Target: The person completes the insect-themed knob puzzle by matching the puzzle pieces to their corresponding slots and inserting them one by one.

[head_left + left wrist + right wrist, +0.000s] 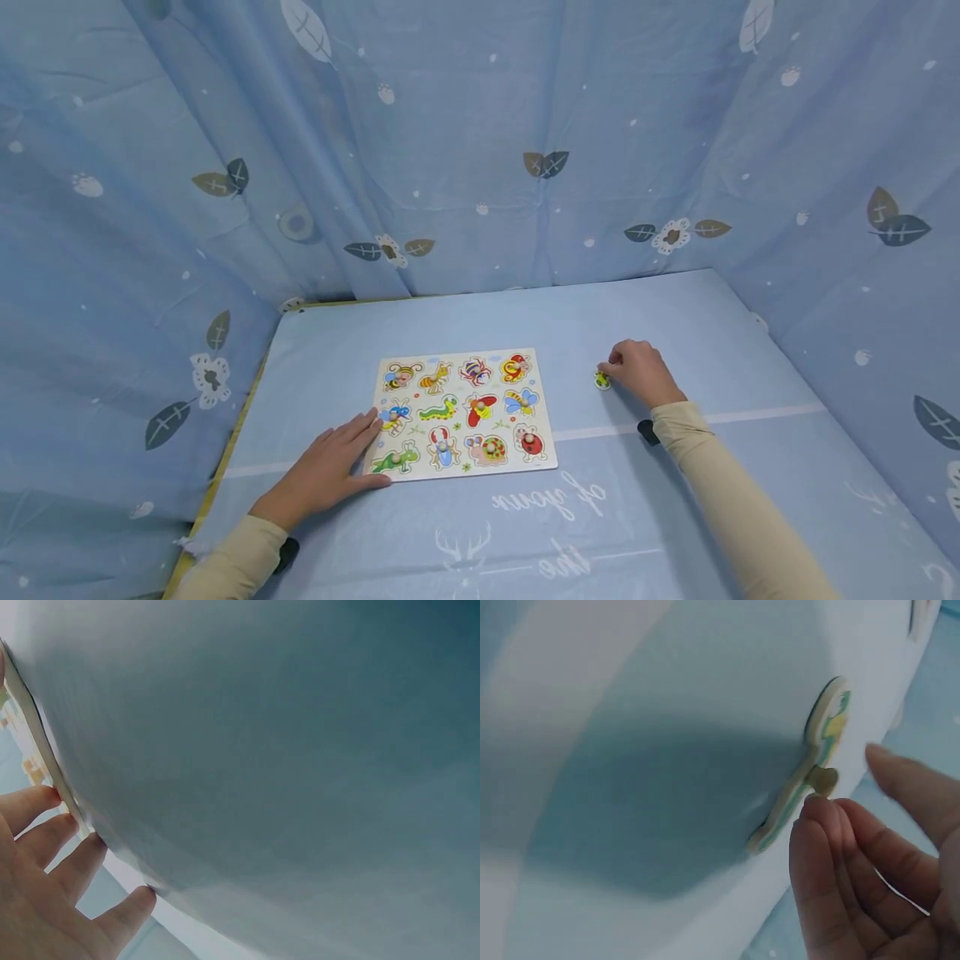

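A wooden peg puzzle board with bright insect pictures lies on the table, several of them bearing small wooden knobs. Against its left edge rests my left hand, fingers spread and thumb along the lower left corner. To the right of the board is a flat yellow-green puzzle piece with a wooden knob. My right hand reaches over this piece from the right. In the right wrist view its bent fingertips are right at the knob, while the thumb stands apart from them.
A pale blue printed cloth with mirrored lettering covers the table. Blue curtains with leaf patterns hang behind and on both sides. Dark bands sit at the wrists, over beige sleeves.
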### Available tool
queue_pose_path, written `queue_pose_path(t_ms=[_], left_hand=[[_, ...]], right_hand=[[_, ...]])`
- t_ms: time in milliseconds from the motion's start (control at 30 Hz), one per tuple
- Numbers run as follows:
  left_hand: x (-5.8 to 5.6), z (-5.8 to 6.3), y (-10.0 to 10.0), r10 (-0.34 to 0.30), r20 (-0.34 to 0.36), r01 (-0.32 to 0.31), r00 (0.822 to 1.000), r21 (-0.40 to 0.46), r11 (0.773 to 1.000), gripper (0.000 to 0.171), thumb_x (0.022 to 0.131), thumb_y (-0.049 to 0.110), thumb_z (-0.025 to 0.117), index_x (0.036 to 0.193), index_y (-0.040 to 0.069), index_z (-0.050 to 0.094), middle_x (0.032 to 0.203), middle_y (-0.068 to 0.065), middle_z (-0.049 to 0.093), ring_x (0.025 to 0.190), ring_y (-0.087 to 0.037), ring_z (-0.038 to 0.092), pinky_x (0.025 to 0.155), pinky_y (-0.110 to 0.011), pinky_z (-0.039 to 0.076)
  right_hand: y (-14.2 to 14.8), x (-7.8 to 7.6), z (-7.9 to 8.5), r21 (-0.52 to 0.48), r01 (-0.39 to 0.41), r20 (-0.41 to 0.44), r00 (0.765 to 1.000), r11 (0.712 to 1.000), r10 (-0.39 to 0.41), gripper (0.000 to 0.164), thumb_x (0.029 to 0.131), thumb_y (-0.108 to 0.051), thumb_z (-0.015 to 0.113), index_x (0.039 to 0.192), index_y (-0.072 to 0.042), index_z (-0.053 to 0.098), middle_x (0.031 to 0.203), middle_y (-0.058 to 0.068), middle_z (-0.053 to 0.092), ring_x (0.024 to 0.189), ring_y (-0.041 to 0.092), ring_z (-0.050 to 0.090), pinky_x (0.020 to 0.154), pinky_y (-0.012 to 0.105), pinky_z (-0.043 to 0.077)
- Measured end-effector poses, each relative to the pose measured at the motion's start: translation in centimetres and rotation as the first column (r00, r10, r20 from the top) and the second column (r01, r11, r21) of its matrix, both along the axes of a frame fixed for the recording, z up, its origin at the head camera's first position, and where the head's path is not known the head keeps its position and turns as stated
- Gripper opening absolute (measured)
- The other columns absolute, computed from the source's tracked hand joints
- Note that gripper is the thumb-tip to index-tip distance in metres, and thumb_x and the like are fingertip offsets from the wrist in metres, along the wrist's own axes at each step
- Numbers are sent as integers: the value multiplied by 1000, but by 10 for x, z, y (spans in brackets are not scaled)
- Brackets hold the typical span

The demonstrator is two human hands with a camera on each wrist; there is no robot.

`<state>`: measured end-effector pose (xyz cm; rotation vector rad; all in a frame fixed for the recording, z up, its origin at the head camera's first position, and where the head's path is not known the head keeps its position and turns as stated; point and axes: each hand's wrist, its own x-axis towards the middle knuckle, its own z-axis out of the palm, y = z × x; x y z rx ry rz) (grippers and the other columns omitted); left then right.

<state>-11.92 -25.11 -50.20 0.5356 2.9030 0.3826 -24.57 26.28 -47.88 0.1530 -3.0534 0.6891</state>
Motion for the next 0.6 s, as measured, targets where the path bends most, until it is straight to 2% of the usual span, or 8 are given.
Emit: queue_pose_path(t_ms=[267, 600], left_hand=[[0, -3, -2, -1, -25, 1, 1000, -3, 1000, 104, 84, 81, 60, 160, 12, 40, 170, -8, 32, 154, -37, 37, 117, -68, 35], [2, 2, 0, -2, -27, 2, 1000, -7, 1000, 100, 86, 75, 64, 159, 10, 41, 169, -9, 35, 152, -38, 39, 116, -69, 35]], right_hand=[[-5, -6, 1, 67, 110, 116, 986, 992, -117, 24, 92, -17, 77, 77, 0, 69, 75, 12, 69, 66, 21, 57, 61, 33, 47], [-12, -3, -1, 56, 132, 95, 986, 990, -137, 19, 94, -12, 73, 78, -3, 67, 76, 10, 67, 67, 21, 57, 62, 32, 46]])
